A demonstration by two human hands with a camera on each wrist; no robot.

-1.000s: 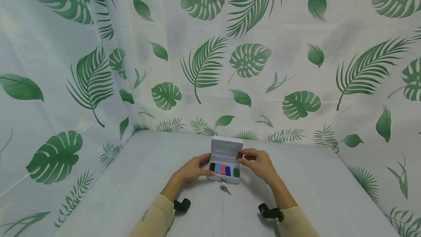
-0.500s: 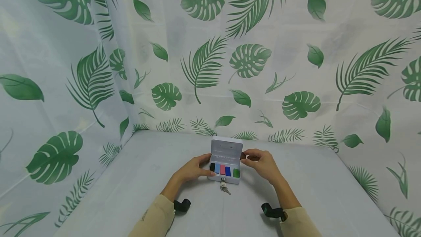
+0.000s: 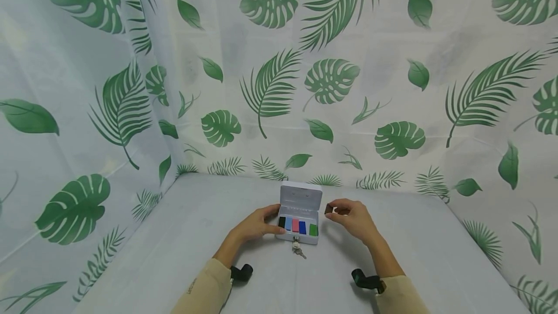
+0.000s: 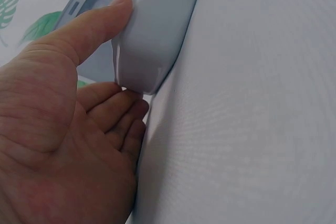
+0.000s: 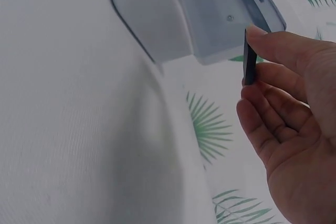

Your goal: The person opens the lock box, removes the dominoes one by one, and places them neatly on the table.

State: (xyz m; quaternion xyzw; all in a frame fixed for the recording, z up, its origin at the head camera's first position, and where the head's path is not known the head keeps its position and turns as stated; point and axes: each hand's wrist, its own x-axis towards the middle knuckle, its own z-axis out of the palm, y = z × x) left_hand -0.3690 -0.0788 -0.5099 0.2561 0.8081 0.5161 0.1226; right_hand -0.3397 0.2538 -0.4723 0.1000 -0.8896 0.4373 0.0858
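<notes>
A small pale metal cash box (image 3: 301, 198) stands on the table with its lid raised. In it lie flat coloured blocks: black (image 3: 282, 222), light blue (image 3: 288, 224), pink (image 3: 295, 225), dark blue (image 3: 302, 227) and green (image 3: 313, 229). My left hand (image 3: 255, 223) grips the box's left end, thumb over the rim and fingers against the side wall (image 4: 149, 35). To the right of the box, my right hand (image 3: 354, 217) pinches a thin dark brown rectangular block (image 5: 249, 64) between thumb and fingers, held off the table.
Keys (image 3: 299, 252) hang from the lock on the box's front. A white cloth covers the table (image 3: 279, 285). Behind and beside it hangs a white curtain (image 3: 279, 91) printed with green leaves. A dark wrist camera (image 3: 365, 280) sits on each forearm.
My right hand has moved right with the brown block, from the box's right edge to a spot beside it. My left hand and the box stay in place.
</notes>
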